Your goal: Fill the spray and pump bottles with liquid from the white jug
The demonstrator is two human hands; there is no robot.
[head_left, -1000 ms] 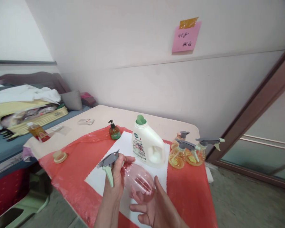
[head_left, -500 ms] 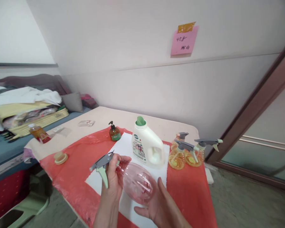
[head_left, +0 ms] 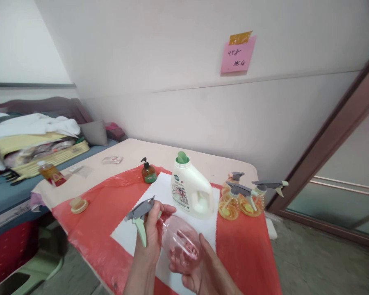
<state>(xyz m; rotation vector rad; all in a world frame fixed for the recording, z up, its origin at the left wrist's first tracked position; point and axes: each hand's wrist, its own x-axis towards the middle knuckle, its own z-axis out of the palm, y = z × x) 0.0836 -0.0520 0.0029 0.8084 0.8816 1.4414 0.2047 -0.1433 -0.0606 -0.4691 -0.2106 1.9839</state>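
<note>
Pink spray bottle (head_left: 178,229), just one, lies slanted above the white sheet (head_left: 162,184); our left hand (head_left: 153,227) grips its neck and our right hand (head_left: 207,266) cups its base. Compared with half a second ago, we have it slightly further right, with our right hand curled further beneath. Beyond, we count one white jug (head_left: 189,184), one brown pump bottle (head_left: 149,175) and three amber spray bottles (head_left: 229,207).

Bottle (head_left: 174,229): neck mostly behind left hand (head_left: 153,227)
Jug label (head_left: 180,193): print too small
Stool (head_left: 46,265): cut off at bottom
</note>
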